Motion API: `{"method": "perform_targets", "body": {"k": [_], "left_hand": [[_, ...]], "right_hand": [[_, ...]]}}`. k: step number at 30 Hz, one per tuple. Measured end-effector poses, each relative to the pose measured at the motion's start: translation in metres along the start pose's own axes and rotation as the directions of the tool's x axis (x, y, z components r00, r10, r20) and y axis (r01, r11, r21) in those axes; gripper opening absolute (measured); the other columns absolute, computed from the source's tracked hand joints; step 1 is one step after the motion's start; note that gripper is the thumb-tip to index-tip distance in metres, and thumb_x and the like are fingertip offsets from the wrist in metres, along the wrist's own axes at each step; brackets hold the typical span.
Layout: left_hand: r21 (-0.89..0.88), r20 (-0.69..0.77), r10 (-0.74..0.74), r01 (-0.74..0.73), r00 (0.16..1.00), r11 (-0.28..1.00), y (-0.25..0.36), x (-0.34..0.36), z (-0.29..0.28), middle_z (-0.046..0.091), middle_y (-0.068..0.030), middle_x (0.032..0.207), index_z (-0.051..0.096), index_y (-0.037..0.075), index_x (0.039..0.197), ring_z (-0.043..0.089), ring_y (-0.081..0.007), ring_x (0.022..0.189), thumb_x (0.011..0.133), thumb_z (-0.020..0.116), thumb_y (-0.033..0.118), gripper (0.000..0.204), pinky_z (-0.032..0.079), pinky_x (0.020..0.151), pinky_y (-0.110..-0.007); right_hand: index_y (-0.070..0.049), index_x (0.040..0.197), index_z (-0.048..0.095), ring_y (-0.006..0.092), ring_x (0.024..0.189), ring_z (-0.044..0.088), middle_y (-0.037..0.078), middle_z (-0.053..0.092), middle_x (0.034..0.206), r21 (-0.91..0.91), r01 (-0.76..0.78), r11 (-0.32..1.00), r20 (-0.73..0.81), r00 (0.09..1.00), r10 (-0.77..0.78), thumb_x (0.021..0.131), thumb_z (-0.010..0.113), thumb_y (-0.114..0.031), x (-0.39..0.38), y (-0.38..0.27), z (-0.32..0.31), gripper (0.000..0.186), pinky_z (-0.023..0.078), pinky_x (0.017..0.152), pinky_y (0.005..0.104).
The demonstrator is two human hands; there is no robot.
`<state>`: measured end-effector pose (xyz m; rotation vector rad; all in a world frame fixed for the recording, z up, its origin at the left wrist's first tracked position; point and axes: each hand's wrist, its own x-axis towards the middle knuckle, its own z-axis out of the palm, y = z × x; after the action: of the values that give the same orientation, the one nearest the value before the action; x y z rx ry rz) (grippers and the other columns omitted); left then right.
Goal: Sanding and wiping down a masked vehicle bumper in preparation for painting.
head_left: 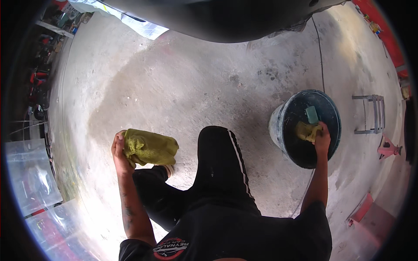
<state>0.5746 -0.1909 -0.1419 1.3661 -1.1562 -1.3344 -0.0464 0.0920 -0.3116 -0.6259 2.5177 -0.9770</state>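
My left hand is closed on the near-left end of an olive-yellow cloth, which is bunched up and held out over the floor beside my left knee. On the right, my right hand reaches inside a dark bucket. Its fingers are closed on a wet-looking yellow rag. Just beyond the rag, a pale green block, perhaps a sponge, lies in the bucket. My right fingertips are partly hidden by the rag and the hand itself.
A dark, rounded car body part overhangs the top, with plastic or paper sheeting at its left. A cable runs along the concrete floor behind the bucket. Rightward stand a grey metal frame and a pink jack stand.
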Motion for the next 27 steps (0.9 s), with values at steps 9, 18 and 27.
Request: {"method": "perform_targets", "body": {"k": [9, 18, 27], "left_hand": [[-0.043, 0.273, -0.137, 0.154, 0.952, 0.987, -0.057, 0.081, -0.018, 0.065, -0.0057, 0.096, 0.061, 0.001, 0.107, 0.061, -0.0134, 0.085, 0.094, 0.065, 0.023, 0.026, 0.050, 0.077, -0.027], [0.027, 0.570, -0.246, 0.281, 0.784, 0.959, -0.095, 0.269, -0.020, 0.066, -0.0129, 0.101, 0.059, -0.004, 0.114, 0.067, -0.0233, 0.089, 0.091, 0.070, 0.036, 0.048, 0.057, 0.080, -0.036], [-0.150, 0.803, -0.303, 0.666, 0.513, 0.731, -0.116, 0.287, -0.032, 0.062, -0.0148, 0.126, 0.054, 0.001, 0.130, 0.060, -0.0303, 0.116, 0.099, 0.046, 0.047, 0.055, 0.048, 0.101, -0.044]], "right_hand": [[-0.004, 0.106, 0.068, 0.0361, 0.107, 0.062, 0.017, 0.070, 0.104, -0.595, -0.070, 0.801, -0.178, 0.983, -0.046, 0.078, 0.072, -0.023, -0.065, -0.013, -0.021, 0.034, 0.052, 0.084, 0.0435], [-0.009, 0.091, 0.055, 0.0121, 0.066, 0.058, 0.001, 0.057, 0.079, 0.304, -0.051, 0.951, -0.621, 0.747, 0.238, 0.083, 0.064, -0.008, -0.136, -0.157, 0.088, 0.013, 0.049, 0.046, 0.0275], [-0.007, 0.126, 0.052, 0.0294, 0.108, 0.061, 0.012, 0.062, 0.118, 0.982, -0.093, 0.164, 0.025, 0.926, 0.377, 0.103, 0.044, -0.032, -0.175, -0.333, 0.247, 0.035, 0.048, 0.093, 0.0533]]}}
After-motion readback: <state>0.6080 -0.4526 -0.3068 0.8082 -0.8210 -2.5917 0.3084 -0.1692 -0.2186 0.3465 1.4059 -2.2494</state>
